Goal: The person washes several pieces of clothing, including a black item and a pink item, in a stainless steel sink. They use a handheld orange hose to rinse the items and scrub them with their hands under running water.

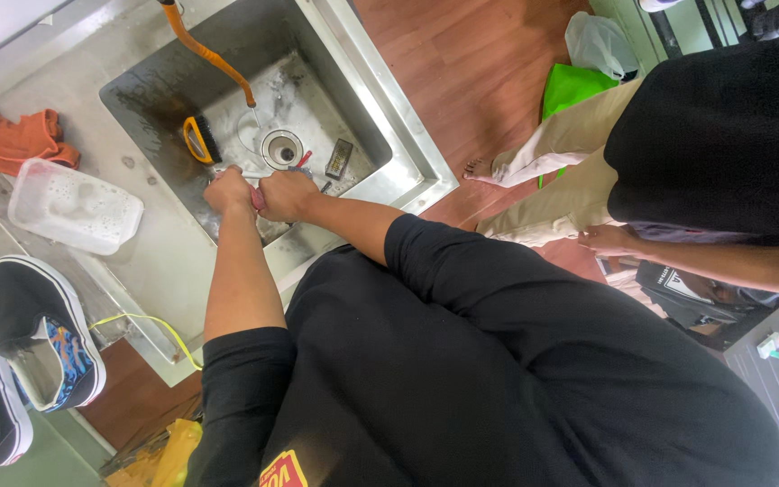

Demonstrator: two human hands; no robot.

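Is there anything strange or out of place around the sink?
Yes. A pair of black shoes sits on the counter beside the steel sink, an unusual spot for footwear. An orange cloth lies crumpled near a clear plastic tub. Nothing looks damaged.

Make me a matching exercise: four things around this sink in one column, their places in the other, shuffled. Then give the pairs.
1. scrub brush
2. orange cloth
3. clear plastic tub
4. black shoe

A. on the counter, beside the orange cloth
B. inside the sink, near the drain
C. at the counter's near edge, sole rim white
D. crumpled at the counter's far corner

Pairs: 1-B, 2-D, 3-A, 4-C
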